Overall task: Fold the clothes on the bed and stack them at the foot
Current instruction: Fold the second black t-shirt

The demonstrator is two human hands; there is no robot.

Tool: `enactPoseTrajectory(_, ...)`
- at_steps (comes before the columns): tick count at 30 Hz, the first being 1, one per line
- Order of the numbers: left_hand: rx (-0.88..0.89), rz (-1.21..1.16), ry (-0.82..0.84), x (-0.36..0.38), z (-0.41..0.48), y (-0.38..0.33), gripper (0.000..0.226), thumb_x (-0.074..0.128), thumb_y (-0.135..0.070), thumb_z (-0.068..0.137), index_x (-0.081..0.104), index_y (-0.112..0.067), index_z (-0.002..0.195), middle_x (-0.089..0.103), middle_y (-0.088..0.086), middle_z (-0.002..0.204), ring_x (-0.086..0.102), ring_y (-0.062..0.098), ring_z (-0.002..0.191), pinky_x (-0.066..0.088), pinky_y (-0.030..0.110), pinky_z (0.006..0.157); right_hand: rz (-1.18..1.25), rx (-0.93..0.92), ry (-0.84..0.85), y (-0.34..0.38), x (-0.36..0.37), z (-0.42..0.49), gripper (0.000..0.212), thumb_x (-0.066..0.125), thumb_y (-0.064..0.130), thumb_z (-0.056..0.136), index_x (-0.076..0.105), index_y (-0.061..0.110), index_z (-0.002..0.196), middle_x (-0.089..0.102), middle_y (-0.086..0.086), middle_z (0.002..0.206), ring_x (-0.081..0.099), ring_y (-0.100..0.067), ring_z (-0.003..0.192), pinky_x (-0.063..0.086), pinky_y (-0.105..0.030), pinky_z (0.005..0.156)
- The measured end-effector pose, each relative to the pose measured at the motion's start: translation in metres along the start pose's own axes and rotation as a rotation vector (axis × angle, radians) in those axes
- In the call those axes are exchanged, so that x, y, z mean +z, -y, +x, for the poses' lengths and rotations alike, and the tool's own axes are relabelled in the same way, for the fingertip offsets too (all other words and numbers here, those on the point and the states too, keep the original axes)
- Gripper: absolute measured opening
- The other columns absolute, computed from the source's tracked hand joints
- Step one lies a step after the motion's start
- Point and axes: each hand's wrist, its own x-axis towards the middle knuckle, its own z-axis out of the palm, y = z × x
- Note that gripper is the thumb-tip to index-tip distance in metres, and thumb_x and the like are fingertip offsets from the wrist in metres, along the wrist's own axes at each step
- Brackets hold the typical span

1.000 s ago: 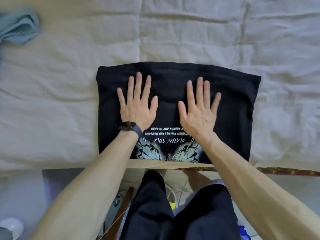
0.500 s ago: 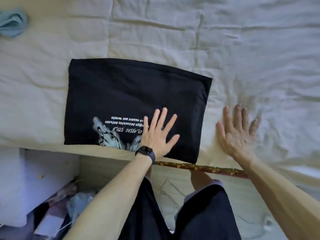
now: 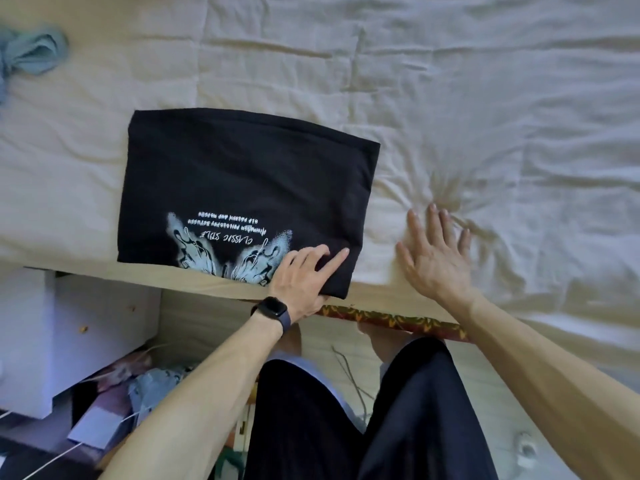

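Black shirt (image 3: pixel 242 181) lies folded at the edge of the bed (image 3: pixel 485 98), left hand (image 3: pixel 304 271) pinching its near corner, right hand (image 3: pixel 436 261) spread flat beside it. One blue garment (image 3: pixel 34 51), crumpled well apart, looks not yet folded; stacking seems barely begun.

1 head-worn wide-angle view, facing steeply down, close above the bed (image 3: pixel 485 116) edge

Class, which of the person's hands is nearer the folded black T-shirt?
Left. The left hand grips the near right corner of the black T-shirt; the right hand lies flat on the bedsheet beside it, apart.
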Motion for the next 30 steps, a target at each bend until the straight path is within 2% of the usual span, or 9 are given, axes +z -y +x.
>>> enactPoseTrajectory(4,-0.385,-0.413,-0.213,-0.016,-0.027,-0.008,0.026,0.068,-0.019,0.089,0.072,-0.014,0.114,0.069,0.004,0.092,0.065,0.032,0.080,0.050,0.035,0.061,0.098,0.026,-0.054,0.025,-0.023,-0.008,0.059,0.039,0.049,0.102,0.032,0.018,0.152,0.024,-0.015,0.165,0.017,-0.036,0.153,0.018,-0.055,0.121)
enactPoseTrajectory(7,-0.854,-0.691,-0.315,-0.033,-0.032,-0.007,0.021,0.053,-0.037,0.103,0.067,-0.022,0.105,0.068,-0.011,0.084,0.063,0.020,0.078,0.042,0.022,0.063,0.474,0.052,-0.087,0.046,-0.037,-0.009,0.049,0.048,0.048,0.100,0.051,0.019,0.140,0.056,-0.006,0.141,0.053,-0.025,0.126,0.045,-0.040,0.099)
enactPoseTrajectory(10,-1.065,-0.974,-0.383,-0.053,-0.032,-0.003,0.016,0.053,-0.038,0.102,0.058,-0.040,0.087,0.063,-0.023,0.083,0.060,-0.003,0.079,0.039,0.003,0.062,0.942,0.202,0.070,0.076,-0.053,0.004,0.047,0.053,0.055,0.098,0.055,0.021,0.130,0.065,0.003,0.121,0.065,-0.013,0.103,0.053,-0.031,0.080)
enactPoseTrajectory(15,-0.922,-0.930,-0.367,-0.062,-0.037,-0.008,0.023,0.055,-0.041,0.098,0.069,-0.024,0.097,0.070,-0.013,0.085,0.062,0.004,0.078,0.047,0.026,0.068,1.253,0.276,0.314,0.117,-0.068,0.038,0.062,0.061,0.068,0.090,0.058,0.015,0.123,0.066,-0.012,0.116,0.070,-0.025,0.103,0.059,-0.041,0.089)
enactPoseTrajectory(19,-0.565,-0.560,-0.344,-0.062,-0.046,-0.014,0.026,0.055,-0.039,0.093,0.072,-0.027,0.109,0.070,-0.006,0.084,0.065,0.022,0.073,0.049,0.031,0.055,1.170,0.239,0.083,0.140,-0.080,0.062,0.062,0.069,0.070,0.079,0.052,0.011,0.083,0.062,-0.008,0.080,0.063,-0.020,0.073,0.060,-0.046,0.083)
enactPoseTrajectory(22,-0.319,-0.352,-0.365,-0.058,-0.047,-0.016,0.024,0.067,-0.026,0.087,0.078,-0.028,0.108,0.072,-0.005,0.082,0.064,0.025,0.058,0.049,0.028,0.046,0.978,0.236,0.037,0.153,-0.087,0.073,0.052,0.073,0.068,0.073,0.051,0.021,0.078,0.066,0.005,0.080,0.066,-0.017,0.071,0.057,-0.035,0.064)
enactPoseTrajectory(25,-0.210,-0.277,-0.372,-0.051,-0.042,-0.016,0.034,0.089,-0.017,0.070,0.080,-0.029,0.101,0.070,-0.005,0.074,0.061,0.020,0.049,0.045,0.023,0.044,0.741,0.244,0.056,0.155,-0.083,0.085,0.031,0.074,0.042,0.079,0.057,0.017,0.083,0.068,0.001,0.079,0.067,-0.016,0.066,0.055,-0.029,0.046)
enactPoseTrajectory(27,-0.210,-0.344,-0.364,-0.048,-0.039,-0.015,0.036,0.090,-0.013,0.069,0.081,-0.026,0.101,0.070,-0.002,0.073,0.062,0.023,0.049,0.048,0.026,0.045,0.627,0.285,0.076,0.150,-0.076,0.092,0.014,0.062,0.020,0.079,0.057,0.008,0.085,0.065,-0.005,0.077,0.066,-0.020,0.066,0.058,-0.030,0.051)
enactPoseTrajectory(30,-0.251,-0.441,-0.352,-0.046,-0.035,-0.012,0.036,0.087,-0.011,0.069,0.081,-0.024,0.102,0.069,0.000,0.072,0.063,0.026,0.051,0.052,0.030,0.046,0.852,0.413,0.118,0.140,-0.067,0.097,0.009,0.058,0.011,0.086,0.061,0.011,0.095,0.069,-0.006,0.091,0.071,-0.024,0.079,0.062,-0.032,0.056)
